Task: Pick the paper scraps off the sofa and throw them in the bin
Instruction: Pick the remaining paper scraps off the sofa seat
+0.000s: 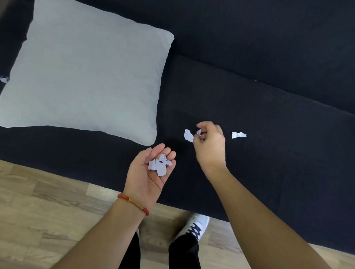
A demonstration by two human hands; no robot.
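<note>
Cushion (85, 67) half hides one scrap (4, 79).

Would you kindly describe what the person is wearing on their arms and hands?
Both forearms are bare, with no sleeves in view and no gloves. The left hand has a red braided bracelet with gold-coloured bands at the wrist. The right hand shows no ring, watch or band.

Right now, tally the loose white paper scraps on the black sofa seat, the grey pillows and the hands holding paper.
Loose white paper scraps on the black sofa: 3
Grey square fabric pillow: 1
Hands holding paper: 2, left hand, right hand
Total: 6
</note>
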